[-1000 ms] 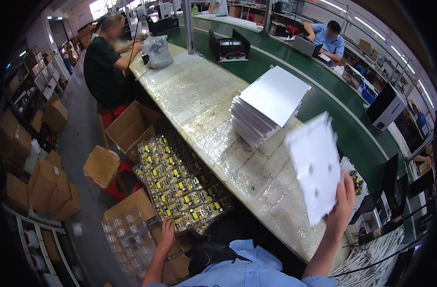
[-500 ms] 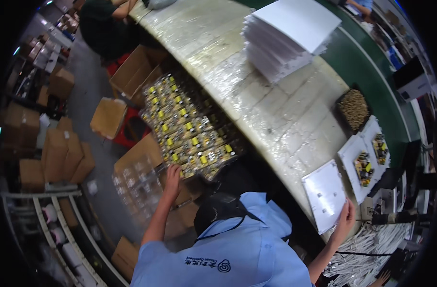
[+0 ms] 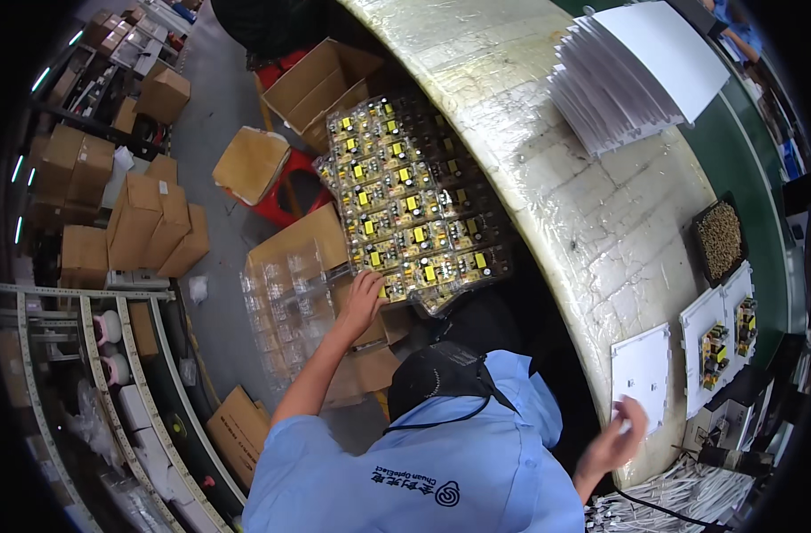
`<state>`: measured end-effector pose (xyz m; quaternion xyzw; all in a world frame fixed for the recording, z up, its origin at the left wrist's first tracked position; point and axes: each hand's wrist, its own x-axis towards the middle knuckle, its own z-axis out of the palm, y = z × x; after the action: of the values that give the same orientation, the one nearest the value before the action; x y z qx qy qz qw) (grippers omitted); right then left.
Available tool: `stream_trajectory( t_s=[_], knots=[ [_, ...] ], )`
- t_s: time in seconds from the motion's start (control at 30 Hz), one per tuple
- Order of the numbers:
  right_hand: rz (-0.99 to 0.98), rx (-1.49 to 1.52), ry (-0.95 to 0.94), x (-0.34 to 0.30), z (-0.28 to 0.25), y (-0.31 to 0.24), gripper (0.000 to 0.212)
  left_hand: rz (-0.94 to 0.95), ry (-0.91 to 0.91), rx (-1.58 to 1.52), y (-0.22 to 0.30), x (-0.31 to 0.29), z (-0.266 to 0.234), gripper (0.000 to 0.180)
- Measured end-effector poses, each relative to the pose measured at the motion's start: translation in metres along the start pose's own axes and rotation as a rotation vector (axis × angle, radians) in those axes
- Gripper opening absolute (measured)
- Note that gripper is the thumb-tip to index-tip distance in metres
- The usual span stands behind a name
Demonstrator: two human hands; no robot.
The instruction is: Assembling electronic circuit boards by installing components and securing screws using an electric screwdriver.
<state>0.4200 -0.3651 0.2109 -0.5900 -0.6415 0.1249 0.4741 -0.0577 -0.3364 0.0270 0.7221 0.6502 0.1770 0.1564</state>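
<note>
My left hand is at the near left corner of a clear plastic tray full of circuit boards with yellow parts. Its fingers are bent over a circuit board there and seem closed on it, though the fingertips are partly hidden. On the right, my right hand hovers by the near edge of a flat white panel on the table. That hand is slightly blurred, with its fingers loosely bent, apart and holding nothing visible. Beyond the panel lie more white panels with circuit boards on them.
A tall stack of white panels stands on the plastic-covered table. A black bin of small brass-coloured parts sits at its right edge. White cables are heaped at lower right. Left are empty clear trays, a red stool and cartons.
My right hand has come off the white panel's edge, and its fingers have bent. My left hand remains at the tray's near corner. The whole view has shifted with my head.
</note>
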Motion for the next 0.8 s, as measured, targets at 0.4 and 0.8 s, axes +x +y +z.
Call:
stream_trajectory(
  t_s=[0.4, 0.8],
  knots=[
    [-0.351, 0.103, -0.846, 0.022, 0.244, -0.004, 0.044, -0.212, 0.030, 0.083, 0.015, -0.015, -0.012, 0.071],
    [-0.443, -0.034, -0.848, -0.001, 0.290, 0.029, 0.049, -0.284, -0.049, 0.142, 0.022, -0.005, -0.003, 0.085]
  ],
)
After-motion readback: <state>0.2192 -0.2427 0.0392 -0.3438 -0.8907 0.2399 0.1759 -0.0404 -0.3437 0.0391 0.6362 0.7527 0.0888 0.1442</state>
